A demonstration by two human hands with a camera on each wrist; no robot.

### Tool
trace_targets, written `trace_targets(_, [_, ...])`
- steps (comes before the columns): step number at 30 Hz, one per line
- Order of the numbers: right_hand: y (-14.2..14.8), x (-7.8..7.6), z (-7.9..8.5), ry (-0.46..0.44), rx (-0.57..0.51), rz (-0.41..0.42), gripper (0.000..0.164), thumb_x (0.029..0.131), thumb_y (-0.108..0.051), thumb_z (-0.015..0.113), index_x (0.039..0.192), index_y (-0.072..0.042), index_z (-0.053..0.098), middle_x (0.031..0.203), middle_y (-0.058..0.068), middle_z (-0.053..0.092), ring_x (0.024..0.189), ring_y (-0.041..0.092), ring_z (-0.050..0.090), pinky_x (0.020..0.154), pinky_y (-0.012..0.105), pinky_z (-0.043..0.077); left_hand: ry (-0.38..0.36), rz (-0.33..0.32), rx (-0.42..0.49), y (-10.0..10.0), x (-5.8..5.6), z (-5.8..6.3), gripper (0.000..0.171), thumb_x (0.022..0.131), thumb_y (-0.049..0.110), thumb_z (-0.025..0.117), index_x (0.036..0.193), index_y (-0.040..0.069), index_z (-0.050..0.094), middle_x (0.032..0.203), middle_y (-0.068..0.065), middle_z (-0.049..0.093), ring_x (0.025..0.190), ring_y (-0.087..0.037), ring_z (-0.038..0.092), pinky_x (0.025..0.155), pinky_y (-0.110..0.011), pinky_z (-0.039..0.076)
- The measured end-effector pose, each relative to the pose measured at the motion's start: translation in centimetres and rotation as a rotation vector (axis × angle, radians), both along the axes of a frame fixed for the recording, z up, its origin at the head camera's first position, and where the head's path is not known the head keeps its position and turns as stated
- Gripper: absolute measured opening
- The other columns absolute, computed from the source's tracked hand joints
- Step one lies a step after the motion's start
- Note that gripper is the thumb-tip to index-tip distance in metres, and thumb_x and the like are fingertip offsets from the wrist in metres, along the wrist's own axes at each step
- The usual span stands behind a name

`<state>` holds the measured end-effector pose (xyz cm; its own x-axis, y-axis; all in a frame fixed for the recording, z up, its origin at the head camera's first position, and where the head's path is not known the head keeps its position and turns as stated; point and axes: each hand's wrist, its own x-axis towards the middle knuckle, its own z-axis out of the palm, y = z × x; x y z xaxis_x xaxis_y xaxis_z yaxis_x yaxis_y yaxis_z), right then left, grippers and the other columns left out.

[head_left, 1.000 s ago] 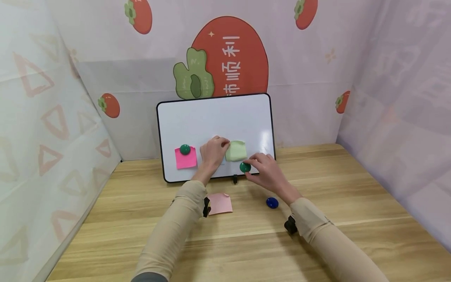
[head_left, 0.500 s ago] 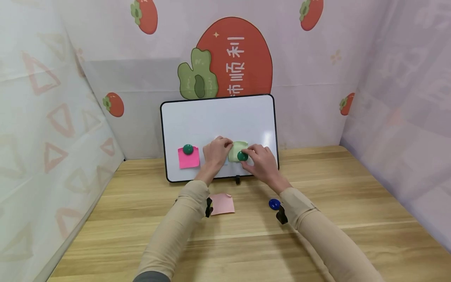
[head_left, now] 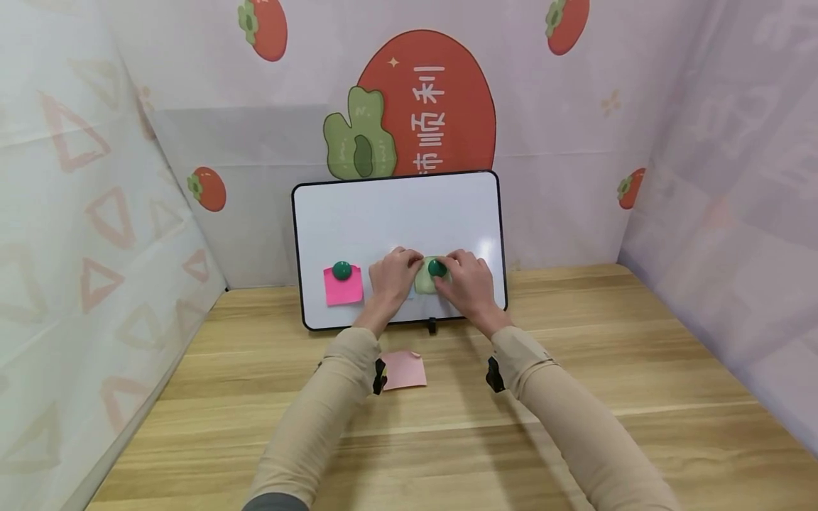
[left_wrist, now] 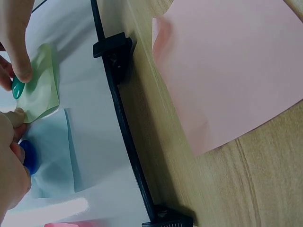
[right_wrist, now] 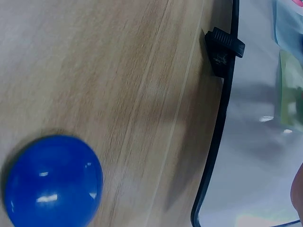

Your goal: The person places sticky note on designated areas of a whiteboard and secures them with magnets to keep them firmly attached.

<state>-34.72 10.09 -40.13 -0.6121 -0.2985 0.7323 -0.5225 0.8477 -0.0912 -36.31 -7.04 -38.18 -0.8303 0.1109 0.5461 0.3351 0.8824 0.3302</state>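
At the whiteboard's lower middle, my left hand pinches the upper left corner of a pale green sticky note. My right hand holds a round green magnet between thumb and fingers, over the note's upper part. In the left wrist view, a light blue note with a dark blue magnet is on the board beside the green note, partly behind my left hand. Further left, a bright pink note hangs under another green magnet.
The whiteboard leans upright on the wooden table, held by black feet. A pale pink sticky note with a curled corner lies in front. Another blue magnet rests on the table, beneath my right forearm.
My right hand has carried the green magnet up and left from below the green note onto its upper part. My left hand keeps its pinch. The sleeve now hides the table's blue magnet.
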Motion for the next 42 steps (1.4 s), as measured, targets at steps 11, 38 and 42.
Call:
trace_targets(11, [-0.6, -0.7, -0.3, 0.019, -0.01, -0.069, 0.035, 0.085, -0.025, 0.077, 0.115, -0.008, 0.072, 0.106, 0.011, 0.069, 0.089, 0.029, 0.066, 0.072, 0.043, 0.052, 0.004, -0.007, -0.009, 0.1, -0.1, -0.2, 0.017, 0.096, 0.033, 0.066, 0.103, 0.024, 0.078, 0.097, 0.004, 0.074, 0.076, -0.014, 0.071, 0.057, -0.032, 0.049])
trace_targets(38, [-1.2, -1.2, -0.5, -0.006, -0.01, -0.129, 0.037, 0.086, -0.026, 0.078, 0.119, -0.01, 0.07, 0.109, 0.01, 0.066, 0.091, 0.029, 0.064, 0.073, 0.043, 0.051, 0.043, -0.009, -0.043, 0.3, -0.2, -0.3, 0.014, 0.097, 0.028, 0.066, 0.1, 0.021, 0.077, 0.095, 0.003, 0.07, 0.063, -0.017, 0.066, 0.049, -0.029, 0.043])
trace_targets(42, [-1.3, -1.1, -0.6, -0.039, -0.018, -0.117, 0.038, 0.087, -0.025, 0.076, 0.121, -0.009, 0.068, 0.111, 0.011, 0.065, 0.093, 0.03, 0.063, 0.074, 0.044, 0.051, 0.048, -0.012, -0.049, 0.3, -0.1, -0.4, 0.014, 0.097, 0.028, 0.065, 0.101, 0.021, 0.077, 0.095, 0.003, 0.07, 0.063, -0.016, 0.065, 0.049, -0.028, 0.041])
